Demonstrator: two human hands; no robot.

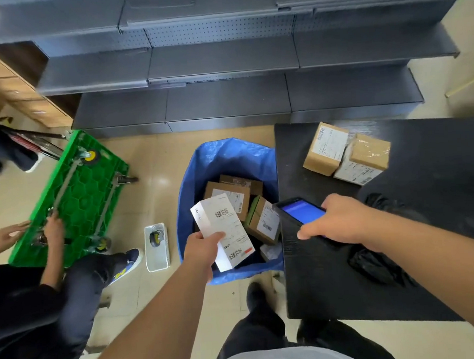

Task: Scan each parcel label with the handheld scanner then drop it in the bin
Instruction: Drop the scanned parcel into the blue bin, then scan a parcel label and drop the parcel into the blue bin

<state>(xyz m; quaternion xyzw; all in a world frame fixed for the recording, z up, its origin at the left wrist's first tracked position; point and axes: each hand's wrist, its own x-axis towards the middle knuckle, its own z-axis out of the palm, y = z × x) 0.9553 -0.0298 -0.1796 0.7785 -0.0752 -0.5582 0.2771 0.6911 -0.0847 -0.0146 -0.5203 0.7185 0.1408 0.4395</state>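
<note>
My left hand [202, 250] grips a white parcel [222, 230] by its near end, label and barcodes facing up, over the open blue bin bag [187, 199]. Several brown labelled parcels [231, 196] lie inside the bag. My right hand [335, 220] holds the handheld scanner [301, 210] over the left edge of the black table [439, 194], its blue screen lit and its head pointing toward the white parcel. Three more parcels [325, 151] sit together at the back of the table.
Crumpled black plastic [380, 267] lies on the table near my right forearm. Another person crouches at the left with both hands on an upturned green trolley [76, 194]. A small tray holding a caster wheel [156, 245] sits on the floor. Grey shelving [223, 69] stands behind.
</note>
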